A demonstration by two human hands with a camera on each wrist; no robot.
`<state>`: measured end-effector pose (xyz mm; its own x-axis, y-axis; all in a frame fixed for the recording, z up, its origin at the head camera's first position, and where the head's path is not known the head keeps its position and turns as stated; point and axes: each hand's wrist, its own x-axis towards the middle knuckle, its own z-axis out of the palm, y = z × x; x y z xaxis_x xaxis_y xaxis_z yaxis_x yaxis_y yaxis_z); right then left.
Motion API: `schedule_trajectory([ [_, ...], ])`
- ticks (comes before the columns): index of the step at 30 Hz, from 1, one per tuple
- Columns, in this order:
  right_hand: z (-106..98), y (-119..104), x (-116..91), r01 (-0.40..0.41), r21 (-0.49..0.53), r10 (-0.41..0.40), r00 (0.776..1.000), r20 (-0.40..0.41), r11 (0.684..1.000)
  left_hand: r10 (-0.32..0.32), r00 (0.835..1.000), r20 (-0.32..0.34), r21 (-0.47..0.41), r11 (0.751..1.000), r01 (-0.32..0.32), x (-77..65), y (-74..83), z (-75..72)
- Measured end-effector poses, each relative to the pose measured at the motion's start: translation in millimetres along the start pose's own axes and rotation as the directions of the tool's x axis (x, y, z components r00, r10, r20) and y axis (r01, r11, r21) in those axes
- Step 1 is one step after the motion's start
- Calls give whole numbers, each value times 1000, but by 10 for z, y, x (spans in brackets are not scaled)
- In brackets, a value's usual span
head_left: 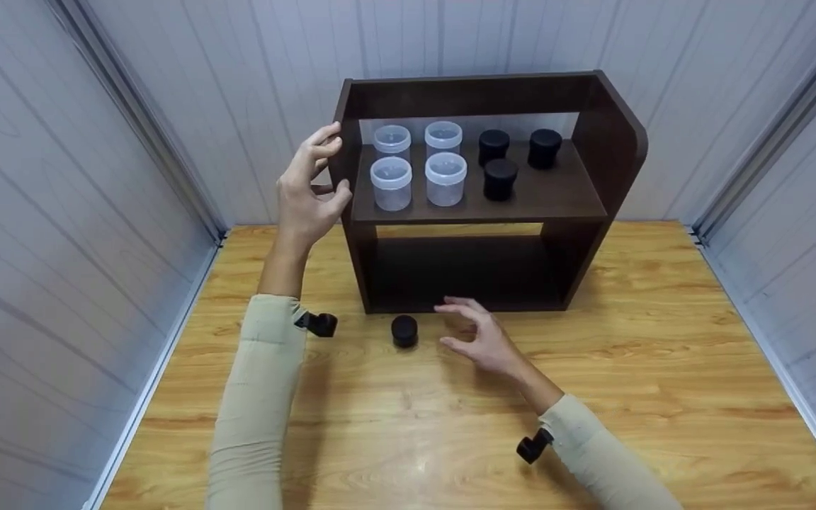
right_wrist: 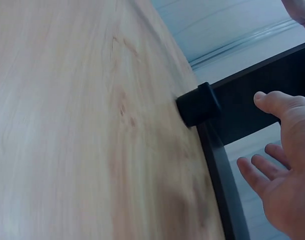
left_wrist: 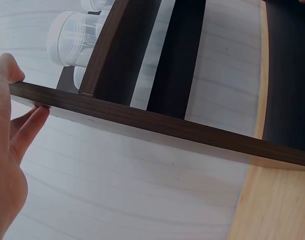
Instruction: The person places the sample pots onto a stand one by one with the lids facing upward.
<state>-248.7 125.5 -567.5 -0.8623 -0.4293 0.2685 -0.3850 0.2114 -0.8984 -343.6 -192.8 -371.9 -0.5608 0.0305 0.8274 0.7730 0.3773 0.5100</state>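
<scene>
A dark brown two-tier shelf (head_left: pixel 479 217) stands on the wooden floor. My left hand (head_left: pixel 311 185) pinches the upper front edge of its left side panel (left_wrist: pixel 142 127), thumb on the inner face and fingers on the outer. One small black jar (head_left: pixel 404 331) stands upright on the floor in front of the shelf. Just right of that jar, apart from it, my right hand (head_left: pixel 477 336) has its fingers spread and holds nothing. In the right wrist view, the black jar (right_wrist: pixel 198 104) is left of the thumb.
On the upper tier, several clear jars with whitish lids (head_left: pixel 445 180) stand on the left, and three black jars (head_left: pixel 500 179) on the right. The lower tier (head_left: pixel 461 273) is in shadow. Pale panelled walls (head_left: pixel 82 234) enclose the left, back and right.
</scene>
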Motion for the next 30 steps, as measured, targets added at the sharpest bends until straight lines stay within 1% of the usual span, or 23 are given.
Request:
schedule_trajectory([
  [4, 117, 83, 81, 26, 30, -27, 1000, 10, 999, 16, 1000, -10, 1, 1000, -16, 6, -3, 7],
  [6, 174, 108, 119, 25, 57, -26, 1000, 15, 998, 26, 1000, -12, 9, 1000, -26, 3, -8, 12],
  [11, 321, 144, 205, -24, 127, 20, 999, 32, 992, 47, 999, -6, 45, 998, -46, -9, -22, 17],
  [14, 404, 163, 243, -48, 132, 43, 998, 38, 990, 53, 999, -2, 66, 996, -53, -7, -21, 10],
  [18, 496, 183, 273, -60, 130, 55, 998, 41, 990, 48, 999, 8, 67, 997, -49, -2, -12, 0],
  [24, 610, 244, 286, -84, 167, 78, 996, 45, 982, 40, 999, 23, 69, 997, -41, -17, -4, 1],
  [28, 672, 285, 314, -83, 162, 80, 997, 22, 983, 38, 999, 17, 64, 997, -39, -17, 1, -3],
  [30, 691, 282, 332, -72, 143, 72, 997, 6, 987, 35, 999, 10, 54, 998, -35, -9, 6, -5],
])
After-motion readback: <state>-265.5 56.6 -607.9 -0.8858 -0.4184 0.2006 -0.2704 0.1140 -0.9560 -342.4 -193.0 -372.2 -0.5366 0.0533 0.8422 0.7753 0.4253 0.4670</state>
